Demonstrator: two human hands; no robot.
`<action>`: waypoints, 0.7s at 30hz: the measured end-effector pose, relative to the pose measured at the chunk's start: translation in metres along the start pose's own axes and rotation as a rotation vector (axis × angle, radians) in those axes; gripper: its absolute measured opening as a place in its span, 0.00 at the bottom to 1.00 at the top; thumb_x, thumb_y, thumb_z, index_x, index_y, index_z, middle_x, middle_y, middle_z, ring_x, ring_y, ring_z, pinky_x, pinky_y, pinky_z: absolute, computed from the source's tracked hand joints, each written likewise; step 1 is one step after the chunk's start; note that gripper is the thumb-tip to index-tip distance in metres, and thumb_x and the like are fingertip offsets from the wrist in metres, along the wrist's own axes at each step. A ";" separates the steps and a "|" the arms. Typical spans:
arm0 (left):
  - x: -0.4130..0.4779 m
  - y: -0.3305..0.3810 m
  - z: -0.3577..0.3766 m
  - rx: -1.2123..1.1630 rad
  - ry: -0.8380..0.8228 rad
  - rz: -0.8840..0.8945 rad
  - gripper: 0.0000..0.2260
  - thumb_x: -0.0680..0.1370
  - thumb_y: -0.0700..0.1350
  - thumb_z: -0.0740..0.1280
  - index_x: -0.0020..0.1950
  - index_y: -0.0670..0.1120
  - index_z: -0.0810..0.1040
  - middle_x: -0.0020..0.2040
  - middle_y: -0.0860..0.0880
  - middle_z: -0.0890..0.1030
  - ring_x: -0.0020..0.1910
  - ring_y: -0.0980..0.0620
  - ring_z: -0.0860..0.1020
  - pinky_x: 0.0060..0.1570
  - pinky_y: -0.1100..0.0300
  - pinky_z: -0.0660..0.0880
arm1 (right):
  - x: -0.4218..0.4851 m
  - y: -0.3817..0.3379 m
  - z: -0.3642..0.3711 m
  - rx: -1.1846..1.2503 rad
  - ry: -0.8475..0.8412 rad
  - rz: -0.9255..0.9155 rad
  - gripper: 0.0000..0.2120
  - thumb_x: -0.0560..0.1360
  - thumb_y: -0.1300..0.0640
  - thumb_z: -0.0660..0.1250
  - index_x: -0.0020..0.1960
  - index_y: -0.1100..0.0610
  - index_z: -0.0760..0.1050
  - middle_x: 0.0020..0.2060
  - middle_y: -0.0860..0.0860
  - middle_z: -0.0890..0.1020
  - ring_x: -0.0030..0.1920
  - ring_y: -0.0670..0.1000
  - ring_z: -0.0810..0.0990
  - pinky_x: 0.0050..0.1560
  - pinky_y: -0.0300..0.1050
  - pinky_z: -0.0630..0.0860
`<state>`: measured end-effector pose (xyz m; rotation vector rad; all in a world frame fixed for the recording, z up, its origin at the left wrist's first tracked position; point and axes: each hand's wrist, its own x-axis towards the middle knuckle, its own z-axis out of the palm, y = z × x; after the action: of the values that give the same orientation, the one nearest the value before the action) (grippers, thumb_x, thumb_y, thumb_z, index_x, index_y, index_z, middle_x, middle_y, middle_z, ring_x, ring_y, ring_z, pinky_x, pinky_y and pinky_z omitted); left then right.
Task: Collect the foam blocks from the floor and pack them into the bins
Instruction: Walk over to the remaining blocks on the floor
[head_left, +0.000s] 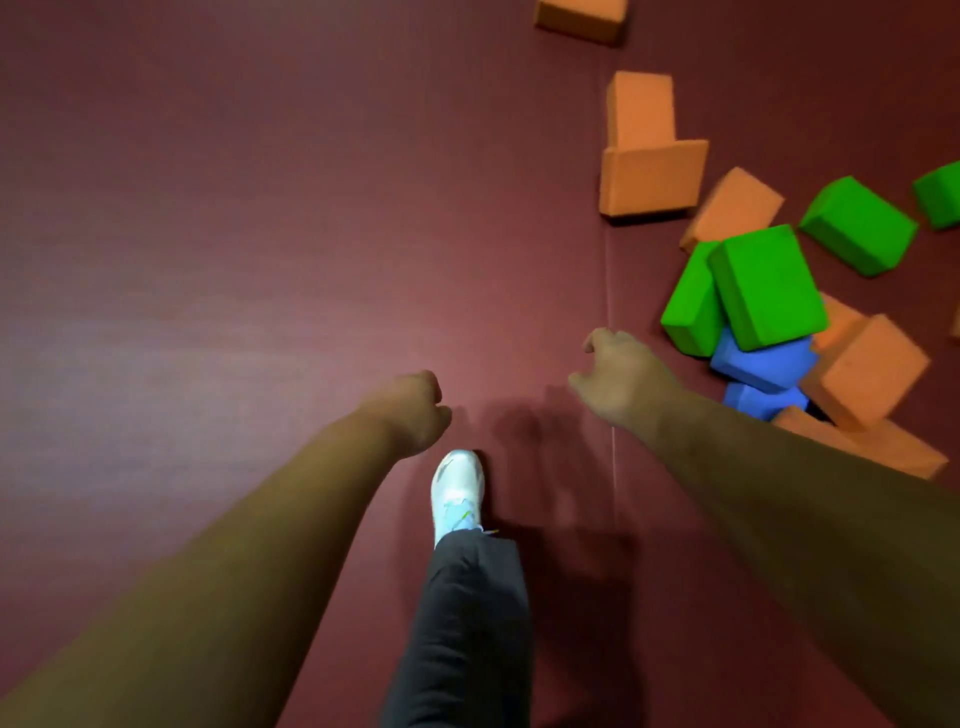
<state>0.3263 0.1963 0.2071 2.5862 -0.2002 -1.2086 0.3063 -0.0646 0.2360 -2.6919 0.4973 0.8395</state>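
Observation:
Foam blocks lie in a loose pile on the dark red floor mat (260, 260) at the right. A green block (768, 286) rests on top of a blue block (761, 364), with another green block (857, 224) behind and orange blocks (652, 176) farther back. A big orange block (865, 371) sits at the pile's right. My right hand (621, 376) hovers left of the blue block, fingers loosely curled, holding nothing. My left hand (415, 410) hangs over bare mat with its fingers curled in, empty. No bin is in view.
My white shoe (457, 491) and dark trouser leg (467, 623) stand on the mat between my arms. A seam (609, 291) in the mat runs just left of the pile. One more orange block (582, 18) lies at the top edge.

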 end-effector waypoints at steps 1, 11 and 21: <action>0.022 0.013 -0.010 0.024 -0.018 0.017 0.19 0.82 0.51 0.65 0.69 0.43 0.76 0.66 0.40 0.79 0.65 0.39 0.76 0.60 0.53 0.74 | 0.016 0.007 -0.010 0.012 0.010 0.014 0.23 0.73 0.47 0.71 0.63 0.57 0.75 0.59 0.60 0.78 0.62 0.62 0.78 0.65 0.52 0.75; 0.183 0.162 -0.143 0.212 -0.050 0.146 0.18 0.83 0.51 0.64 0.69 0.44 0.75 0.65 0.42 0.79 0.62 0.39 0.77 0.57 0.53 0.74 | 0.160 0.064 -0.128 0.103 0.015 0.135 0.23 0.73 0.47 0.68 0.65 0.56 0.75 0.60 0.60 0.77 0.62 0.63 0.78 0.63 0.55 0.77; 0.364 0.290 -0.247 0.363 -0.112 0.094 0.16 0.83 0.52 0.63 0.67 0.44 0.75 0.63 0.42 0.79 0.60 0.40 0.77 0.54 0.53 0.75 | 0.364 0.139 -0.230 0.125 -0.063 0.100 0.23 0.74 0.44 0.66 0.64 0.56 0.75 0.62 0.58 0.76 0.62 0.62 0.78 0.63 0.56 0.77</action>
<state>0.7476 -0.1196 0.1818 2.7691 -0.6094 -1.3938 0.6449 -0.3599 0.1817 -2.5363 0.6519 0.8863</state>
